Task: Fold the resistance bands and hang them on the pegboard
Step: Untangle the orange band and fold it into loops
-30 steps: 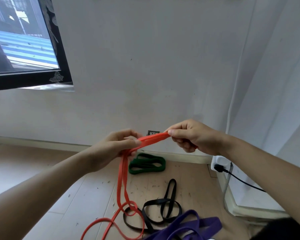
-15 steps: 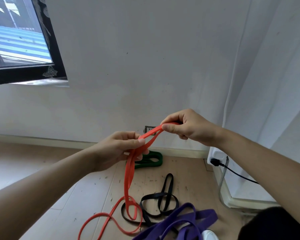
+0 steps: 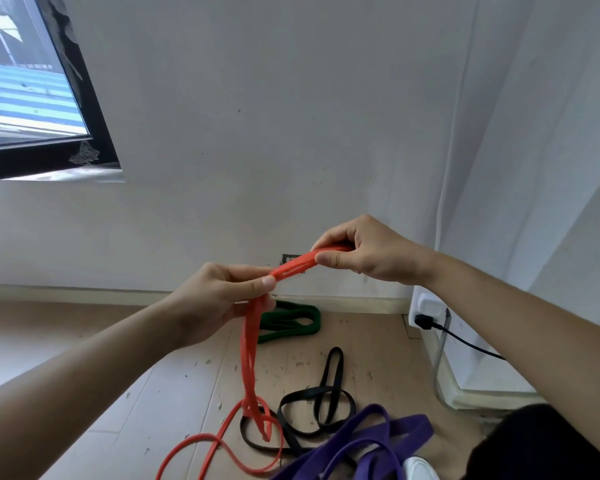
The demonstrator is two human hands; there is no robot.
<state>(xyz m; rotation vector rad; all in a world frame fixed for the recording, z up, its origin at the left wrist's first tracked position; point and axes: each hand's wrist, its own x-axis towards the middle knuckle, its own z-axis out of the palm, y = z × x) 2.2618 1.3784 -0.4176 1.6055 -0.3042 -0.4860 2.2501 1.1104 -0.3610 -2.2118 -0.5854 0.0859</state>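
A long orange resistance band (image 3: pixel 250 362) is doubled over between my hands in front of the wall. My right hand (image 3: pixel 364 252) pinches its folded end between thumb and fingers. My left hand (image 3: pixel 222 296) grips the strands a little lower and to the left. From there the band hangs down and its loose loops trail on the wooden floor. A green band (image 3: pixel 291 322) lies bunched by the baseboard. A black band (image 3: pixel 323 407) lies looped on the floor, and a purple band (image 3: pixel 368 445) lies at the bottom edge. No pegboard is in view.
A white wall stands ahead with a dark-framed window (image 3: pixel 94 109) at the upper left. A white socket block (image 3: pixel 426 306) with a black plug and cable sits at the right by a white cabinet. Small debris litters the wooden floor (image 3: pixel 84 341).
Both hands have stayed on the orange band and shifted slightly right and up. More of the band now hangs in several strands below my left hand. The view has tilted a little.
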